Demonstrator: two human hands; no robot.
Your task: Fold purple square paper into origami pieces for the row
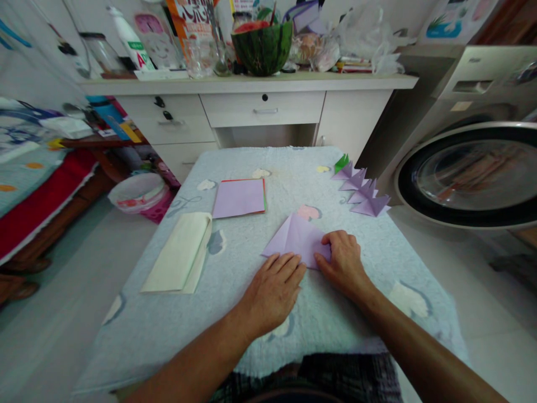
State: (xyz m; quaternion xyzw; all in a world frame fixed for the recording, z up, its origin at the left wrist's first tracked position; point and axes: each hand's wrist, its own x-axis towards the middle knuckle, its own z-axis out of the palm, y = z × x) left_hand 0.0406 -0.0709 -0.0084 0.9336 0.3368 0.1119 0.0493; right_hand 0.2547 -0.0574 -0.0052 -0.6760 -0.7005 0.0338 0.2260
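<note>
Flat left fingers [285, 263] are pressing, right fingers [335, 237] pinching, a part-folded purple sheet [298, 232]; seemingly finished shapes [354, 180] are lying at its two o'clock, unfolded squares [239, 198] at ten.

Left hand [274, 291]: palm down, fingers [282, 263] extended close together, pointing forward and to the right; left forearm [201, 358] slants in from behind and to the left of it. Right hand [344, 258], beside and slightly ahead of the left, has bent fingers, with index and thumb [322, 263] tips apart and directed leftward. Right forearm [413, 330] runs back and outward from that hand; both forearms bare.
</note>
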